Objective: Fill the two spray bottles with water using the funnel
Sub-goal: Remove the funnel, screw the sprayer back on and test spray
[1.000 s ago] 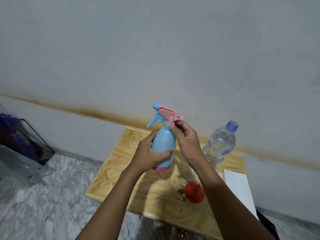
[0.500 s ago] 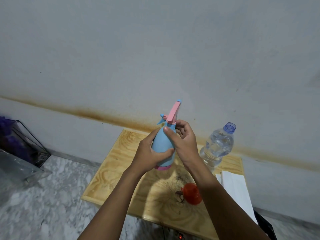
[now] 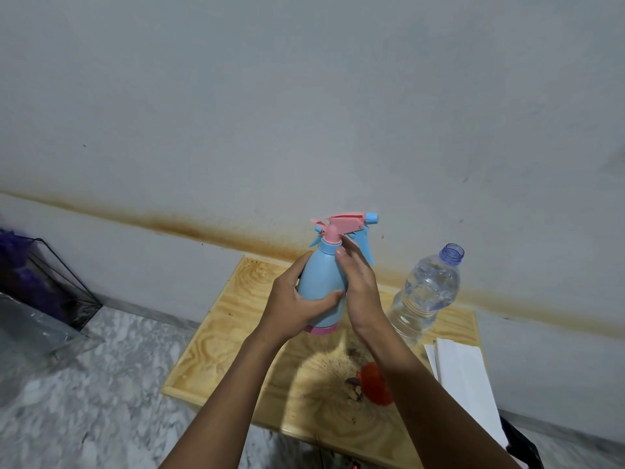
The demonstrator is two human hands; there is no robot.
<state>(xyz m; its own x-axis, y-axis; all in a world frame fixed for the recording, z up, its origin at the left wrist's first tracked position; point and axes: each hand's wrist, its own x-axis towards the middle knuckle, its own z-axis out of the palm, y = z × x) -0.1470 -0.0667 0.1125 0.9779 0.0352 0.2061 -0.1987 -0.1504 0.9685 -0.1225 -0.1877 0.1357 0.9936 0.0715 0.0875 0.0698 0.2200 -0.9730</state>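
**A:** From the head camera, what sits around the hands?

**B:** A wooden table against a stained wall. At its far right stands an uncapped water bottle. A white sheet lies along the right edge. A glass case stands on the marbled floor, far left.

**A:** Anything blocked?

**B:** The red funnel lies on the near right of the table, partly hidden by the right forearm.

**A:** And the spray bottle?

**B:** It is upright, held above the table between both hands. The left hand wraps round its blue body from the left, thumb across the front. The right hand lies against its right side with straight fingers reaching up beside the pink neck, gripping nothing. The nozzle points right.
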